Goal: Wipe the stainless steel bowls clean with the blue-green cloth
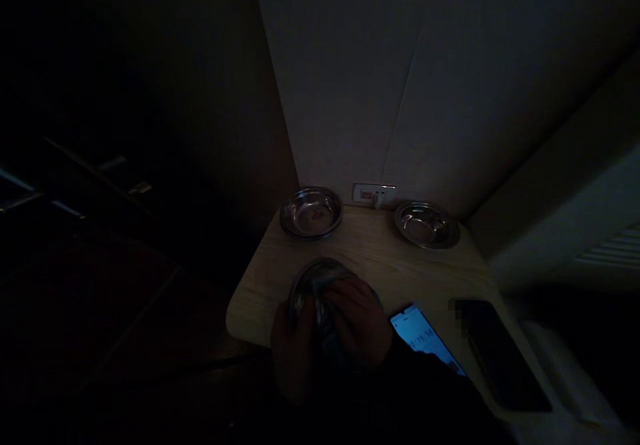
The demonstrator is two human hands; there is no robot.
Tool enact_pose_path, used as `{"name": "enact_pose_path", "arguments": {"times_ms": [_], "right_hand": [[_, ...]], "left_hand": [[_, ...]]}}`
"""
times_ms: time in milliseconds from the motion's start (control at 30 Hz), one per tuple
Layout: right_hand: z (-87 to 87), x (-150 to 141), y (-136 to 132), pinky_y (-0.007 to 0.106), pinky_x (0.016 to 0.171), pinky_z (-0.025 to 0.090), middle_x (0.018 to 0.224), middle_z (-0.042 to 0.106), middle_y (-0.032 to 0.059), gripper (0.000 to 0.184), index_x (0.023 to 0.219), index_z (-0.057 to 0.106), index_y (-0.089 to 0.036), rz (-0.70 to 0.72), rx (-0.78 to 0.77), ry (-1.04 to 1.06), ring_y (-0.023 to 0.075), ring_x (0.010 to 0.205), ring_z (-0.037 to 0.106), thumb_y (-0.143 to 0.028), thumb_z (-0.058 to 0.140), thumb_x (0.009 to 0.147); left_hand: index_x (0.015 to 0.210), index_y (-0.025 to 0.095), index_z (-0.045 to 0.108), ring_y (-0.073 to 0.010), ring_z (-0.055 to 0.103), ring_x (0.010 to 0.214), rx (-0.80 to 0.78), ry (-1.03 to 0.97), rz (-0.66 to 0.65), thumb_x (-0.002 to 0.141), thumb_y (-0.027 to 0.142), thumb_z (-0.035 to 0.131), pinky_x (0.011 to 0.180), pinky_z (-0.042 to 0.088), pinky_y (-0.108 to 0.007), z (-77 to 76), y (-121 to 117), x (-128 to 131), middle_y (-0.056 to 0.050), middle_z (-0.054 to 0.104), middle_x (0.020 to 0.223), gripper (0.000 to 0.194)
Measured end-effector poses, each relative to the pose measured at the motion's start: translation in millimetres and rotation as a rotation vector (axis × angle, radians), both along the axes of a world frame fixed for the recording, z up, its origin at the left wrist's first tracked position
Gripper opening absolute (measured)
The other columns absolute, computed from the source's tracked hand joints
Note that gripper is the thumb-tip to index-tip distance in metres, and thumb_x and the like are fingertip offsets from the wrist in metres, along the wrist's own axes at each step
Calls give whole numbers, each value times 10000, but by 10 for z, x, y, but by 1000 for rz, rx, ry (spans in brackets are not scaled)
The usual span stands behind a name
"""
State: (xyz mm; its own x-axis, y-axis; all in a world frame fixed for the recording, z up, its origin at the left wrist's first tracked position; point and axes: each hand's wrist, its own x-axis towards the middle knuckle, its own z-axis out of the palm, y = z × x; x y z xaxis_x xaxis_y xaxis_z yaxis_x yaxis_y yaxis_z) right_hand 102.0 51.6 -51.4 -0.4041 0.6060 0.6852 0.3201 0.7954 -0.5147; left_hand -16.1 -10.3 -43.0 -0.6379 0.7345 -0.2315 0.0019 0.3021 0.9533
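Gripped: shiny round metal bowl (304,278) by L hand (294,338), bluish cloth (326,328) by R hand (360,321); blue-lit rectangular phone (423,335), bowl's approx. 4 o'clock, could be nudged by dark R sleeve (417,381).

The near bowl (297,293) is metal, smooth and shiny along its rim; the blue-green cloth (325,328) against it looks soft, creased and matt. The far left bowl (305,221) is polished metal, with a small coloured sticker (316,215) on its glossy base. The far right bowl (423,226) is equally bright, reflective metal. The tabletop (360,251) shows pale wood grain under a smooth, low-sheen surface. Behind, the wall panels (345,98) look flat and matt, and the wall socket (364,193) is smooth white plastic. The lit phone (420,331) has a glassy screen; the dark sleeve (425,398) is dull fabric.
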Motion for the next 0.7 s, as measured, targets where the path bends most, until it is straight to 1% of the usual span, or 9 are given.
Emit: {"name": "enact_pose_path", "arguments": {"times_ms": [100, 233, 333, 400, 467, 500, 633, 700], "right_hand": [[2, -8, 10, 403, 814, 511, 1024, 661, 97, 269, 1050, 632, -176, -52, -2, 8, 224, 955, 560, -126, 459, 850], [-10, 0, 35, 405, 825, 503, 1040, 662, 93, 286, 1073, 632, -188, -6, 4, -5, 222, 969, 557, -135, 460, 850], [-22, 10, 39, 412, 816, 501, 1011, 664, 101, 292, 1070, 637, -184, -58, -46, 4, 224, 951, 560, -138, 449, 851], [-35, 18, 25, 408, 822, 503, 1033, 658, 98, 301, 1096, 627, -188, -43, -55, 5, 224, 973, 554, -143, 459, 850], [-49, 28, 18, 401, 828, 507, 1073, 650, 91, 313, 1122, 612, -197, 13, -30, -4, 221, 994, 552, -145, 466, 850], [-54, 33, 23, 401, 822, 510, 1069, 651, 91, 309, 1116, 614, -197, 18, -14, -2, 220, 985, 555, -142, 463, 851], [-49, 36, 38, 411, 807, 514, 1011, 661, 111, 276, 1062, 627, -162, -76, -24, 15, 224, 945, 554, -120, 453, 852], [-38, 22, 14, 391, 806, 519, 1035, 658, 105, 272, 1071, 620, -161, -5, -5, 3, 220, 958, 551, -122, 465, 851]], "left_hand": [[900, 186, 587, -218, 612, 792, -2, -14, -2, 735, 504, 571, 711, 467, -335, 2, -2, 14, -54, 658, 853, 358], [848, 170, 604, -230, 597, 760, -42, 29, 23, 694, 507, 609, 713, 457, -359, 43, 6, 28, -60, 642, 791, 370], [862, 171, 618, -226, 607, 754, -23, 11, 16, 709, 502, 590, 694, 468, -351, 76, 19, 27, -63, 653, 799, 366], [852, 177, 629, -223, 613, 759, -22, 9, 19, 716, 486, 584, 694, 473, -343, 82, 22, 21, -69, 660, 813, 340], [841, 180, 629, -227, 613, 777, -28, 12, 18, 715, 477, 589, 710, 472, -344, 68, 18, 15, -73, 662, 824, 325], [849, 181, 624, -229, 612, 790, -28, 8, 15, 719, 482, 588, 719, 471, -346, 55, 14, 14, -72, 662, 834, 330], [902, 185, 590, -226, 605, 808, -41, -18, 12, 724, 521, 582, 723, 469, -344, 9, -1, 18, -57, 658, 867, 380], [881, 173, 586, -227, 602, 790, -43, -7, 10, 704, 517, 591, 718, 468, -343, 3, -1, 17, -60, 655, 844, 387]]}}
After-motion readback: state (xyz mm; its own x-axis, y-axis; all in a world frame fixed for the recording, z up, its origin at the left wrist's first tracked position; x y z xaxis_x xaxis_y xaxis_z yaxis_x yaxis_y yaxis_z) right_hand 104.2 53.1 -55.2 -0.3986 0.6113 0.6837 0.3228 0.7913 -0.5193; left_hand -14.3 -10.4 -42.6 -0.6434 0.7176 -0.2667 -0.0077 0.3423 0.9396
